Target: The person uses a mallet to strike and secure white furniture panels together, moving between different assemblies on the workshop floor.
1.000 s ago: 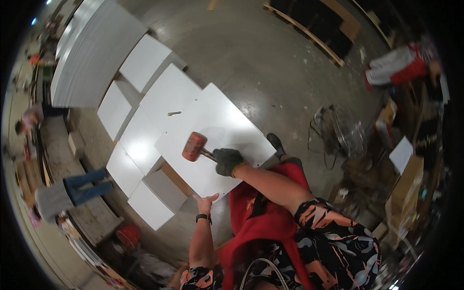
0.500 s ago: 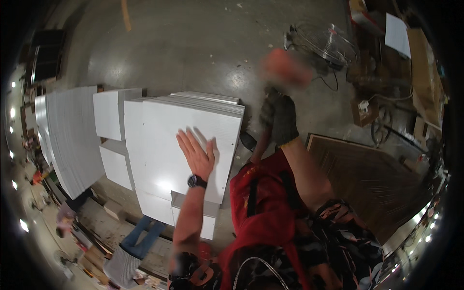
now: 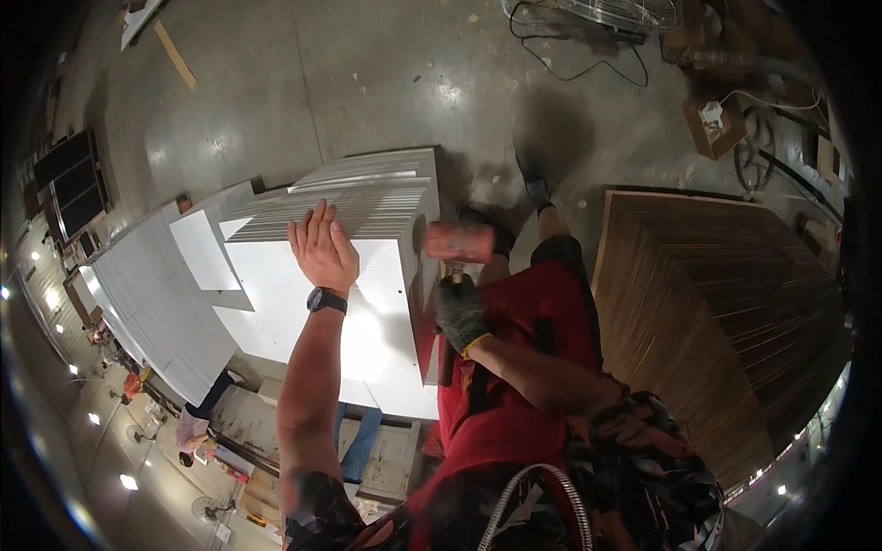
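Note:
A stack of white panels (image 3: pixel 367 204) stands in front of me, its many edges showing toward the far side. My left hand (image 3: pixel 324 250), bare and with a dark watch at the wrist, lies with stretched fingers across the near top edge of the stack. In a dark knitted glove, my right hand (image 3: pixel 462 314) is wrapped round the handle of a mallet. The mallet's reddish head (image 3: pixel 458 241) is close beside the right side of the panels; whether it touches them I cannot tell.
More white panels (image 3: pixel 170 298) stand to the left. Brown panels (image 3: pixel 684 303) are stacked at the right. At the upper right are a fan (image 3: pixel 620 13) with its cord on the floor and a cardboard box (image 3: pixel 718 129). Other people, one in blue jeans (image 3: pixel 360 443), are at the lower left.
The mallet in my right hand has swung down and left, from above the floor to the panels' right side. My left hand has shifted from the flat white face to the stack's edge.

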`<control>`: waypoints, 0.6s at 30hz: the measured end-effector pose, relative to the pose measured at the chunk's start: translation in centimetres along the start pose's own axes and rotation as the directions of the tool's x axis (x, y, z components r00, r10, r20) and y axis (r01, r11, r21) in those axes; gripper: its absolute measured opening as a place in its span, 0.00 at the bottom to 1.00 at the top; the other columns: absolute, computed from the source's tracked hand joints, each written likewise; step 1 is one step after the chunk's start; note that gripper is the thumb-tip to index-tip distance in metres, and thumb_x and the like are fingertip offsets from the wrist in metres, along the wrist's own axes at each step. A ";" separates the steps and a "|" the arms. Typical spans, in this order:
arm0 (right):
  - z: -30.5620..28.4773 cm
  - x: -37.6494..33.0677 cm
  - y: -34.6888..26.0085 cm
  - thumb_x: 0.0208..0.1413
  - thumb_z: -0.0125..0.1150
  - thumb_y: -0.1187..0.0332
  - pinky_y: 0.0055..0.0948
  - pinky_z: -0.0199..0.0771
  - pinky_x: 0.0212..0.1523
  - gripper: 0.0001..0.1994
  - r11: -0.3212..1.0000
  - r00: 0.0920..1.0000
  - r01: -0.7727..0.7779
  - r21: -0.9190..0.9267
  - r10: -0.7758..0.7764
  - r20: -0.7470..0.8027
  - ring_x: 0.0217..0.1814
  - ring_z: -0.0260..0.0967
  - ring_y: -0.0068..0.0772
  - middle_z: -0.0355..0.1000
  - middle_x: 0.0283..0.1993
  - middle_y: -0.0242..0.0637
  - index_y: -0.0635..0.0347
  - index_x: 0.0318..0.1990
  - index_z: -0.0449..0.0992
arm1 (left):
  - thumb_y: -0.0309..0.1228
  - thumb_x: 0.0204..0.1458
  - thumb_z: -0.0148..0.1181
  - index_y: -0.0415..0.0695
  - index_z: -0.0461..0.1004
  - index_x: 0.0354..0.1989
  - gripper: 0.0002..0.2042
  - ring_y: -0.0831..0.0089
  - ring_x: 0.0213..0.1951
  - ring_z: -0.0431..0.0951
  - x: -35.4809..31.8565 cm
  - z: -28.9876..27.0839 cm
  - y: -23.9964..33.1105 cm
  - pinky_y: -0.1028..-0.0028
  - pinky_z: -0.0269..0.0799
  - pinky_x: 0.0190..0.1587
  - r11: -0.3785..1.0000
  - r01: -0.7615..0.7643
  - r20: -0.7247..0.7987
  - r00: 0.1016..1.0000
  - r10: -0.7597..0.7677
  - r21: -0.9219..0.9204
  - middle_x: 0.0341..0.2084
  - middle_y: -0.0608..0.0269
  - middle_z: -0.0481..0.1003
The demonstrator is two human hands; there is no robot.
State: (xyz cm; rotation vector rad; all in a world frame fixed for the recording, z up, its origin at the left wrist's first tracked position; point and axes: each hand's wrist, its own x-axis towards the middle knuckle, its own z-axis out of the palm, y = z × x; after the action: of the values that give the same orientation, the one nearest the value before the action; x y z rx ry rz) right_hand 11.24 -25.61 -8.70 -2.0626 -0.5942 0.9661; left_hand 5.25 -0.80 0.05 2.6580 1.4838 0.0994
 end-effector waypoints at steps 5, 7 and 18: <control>0.7 -0.3 2.6 0.57 0.53 0.64 0.33 0.66 0.18 0.08 0.528 0.733 -0.679 0.510 0.525 0.431 0.20 0.64 0.38 0.66 0.26 0.38 0.59 0.37 0.66 | 0.34 0.60 0.39 0.42 0.77 0.43 0.17 0.60 0.52 0.72 0.4 0.3 0.5 0.52 0.50 0.63 0.999 -0.009 0.025 1.000 0.010 -0.031 0.46 0.63 0.77; -0.8 -0.2 -1.3 0.54 0.55 0.65 0.39 0.69 0.27 0.10 0.739 0.823 -0.564 0.368 0.468 0.321 0.28 0.68 0.46 0.68 0.30 0.45 0.61 0.38 0.68 | 0.34 0.61 0.38 0.43 0.78 0.41 0.18 0.61 0.50 0.72 0.0 0.1 0.2 0.52 0.51 0.63 1.000 -0.012 0.026 1.000 0.012 -0.008 0.44 0.64 0.78; -7.4 -0.4 -9.3 0.59 0.51 0.64 0.43 0.71 0.30 0.11 0.979 0.932 -0.182 -0.088 0.200 0.301 0.33 0.72 0.55 0.71 0.30 0.51 0.62 0.44 0.65 | 0.34 0.60 0.38 0.44 0.78 0.39 0.17 0.61 0.47 0.73 0.2 0.1 0.2 0.52 0.52 0.61 0.998 -0.055 0.031 0.998 0.054 0.031 0.39 0.63 0.78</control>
State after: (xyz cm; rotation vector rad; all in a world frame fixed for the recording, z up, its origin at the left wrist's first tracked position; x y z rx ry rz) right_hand 16.02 -23.63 2.02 -2.0639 -0.5937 1.4188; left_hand 5.51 -0.78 0.02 2.7125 1.4163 0.0399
